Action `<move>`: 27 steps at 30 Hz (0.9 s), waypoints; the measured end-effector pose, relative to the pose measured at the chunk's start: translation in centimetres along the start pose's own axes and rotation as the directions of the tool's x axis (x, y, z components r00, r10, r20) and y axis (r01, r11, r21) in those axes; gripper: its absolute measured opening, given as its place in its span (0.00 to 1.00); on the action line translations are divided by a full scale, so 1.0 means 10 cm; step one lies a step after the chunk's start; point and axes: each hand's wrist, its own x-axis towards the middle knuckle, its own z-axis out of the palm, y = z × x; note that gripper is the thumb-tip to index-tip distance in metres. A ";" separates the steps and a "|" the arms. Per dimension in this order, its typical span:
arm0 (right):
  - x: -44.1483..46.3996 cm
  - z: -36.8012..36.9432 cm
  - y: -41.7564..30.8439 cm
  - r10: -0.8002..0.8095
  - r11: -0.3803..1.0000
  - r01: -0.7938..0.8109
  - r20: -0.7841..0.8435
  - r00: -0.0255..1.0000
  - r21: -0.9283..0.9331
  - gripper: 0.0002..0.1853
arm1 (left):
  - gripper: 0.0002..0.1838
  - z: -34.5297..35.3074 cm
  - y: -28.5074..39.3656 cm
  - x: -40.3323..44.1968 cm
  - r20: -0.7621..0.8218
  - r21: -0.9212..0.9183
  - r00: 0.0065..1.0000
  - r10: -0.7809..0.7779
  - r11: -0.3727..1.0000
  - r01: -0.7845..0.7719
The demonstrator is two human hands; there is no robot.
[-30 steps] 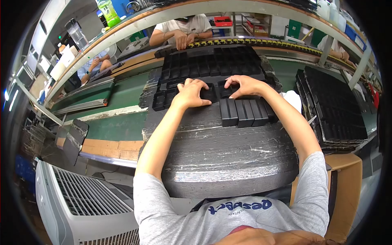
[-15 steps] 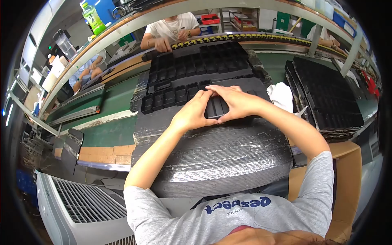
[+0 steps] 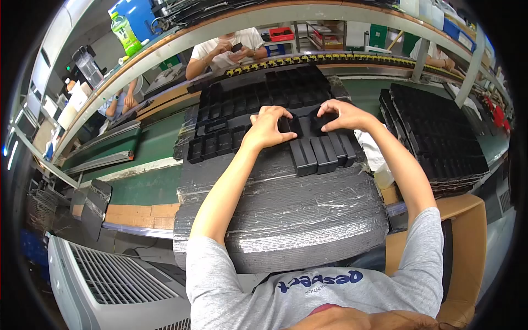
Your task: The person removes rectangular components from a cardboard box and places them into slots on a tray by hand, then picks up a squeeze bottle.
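Note:
Small black open-topped boxes (image 3: 242, 99) stand in rows on a stack of flat black sheets (image 3: 286, 198). My left hand (image 3: 269, 127) curls its fingers and thumb around a black box (image 3: 287, 130) at the near end of a row. A little to the right, my right hand (image 3: 347, 116) has thumb and fingers bent around another dark box (image 3: 320, 122), partly hidden by the fingers. Just in front of my hands, several black boxes (image 3: 316, 156) sit side by side, their long smooth faces showing.
To the right stands a pile of black trays (image 3: 440, 132), with a white cloth (image 3: 371, 151) beside the stack. An open cardboard box (image 3: 465, 242) is at my right. Across the bench, a person (image 3: 228, 49) holds a small black piece. A shelf beam (image 3: 231, 30) crosses overhead.
My hands, earlier closed together around a group of boxes, have come apart and moved farther from me. That group now sits uncovered nearer me. The person opposite has raised both hands.

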 end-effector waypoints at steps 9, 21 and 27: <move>-0.08 -0.01 -0.26 0.099 0.978 -0.113 0.086 0.991 0.175 0.32 | 0.31 -0.12 0.01 -0.09 0.107 0.263 0.993 -0.052 0.964 0.022; -0.45 0.57 -0.73 -0.255 0.943 0.253 0.019 0.967 -0.216 0.47 | 0.47 -0.16 0.53 -0.60 0.157 -0.190 0.988 -0.002 0.981 0.033; -0.46 0.12 -0.93 -0.303 0.952 0.306 -0.090 0.949 0.020 0.41 | 0.44 -0.40 0.58 -0.37 0.015 -0.455 0.997 0.074 0.889 -0.059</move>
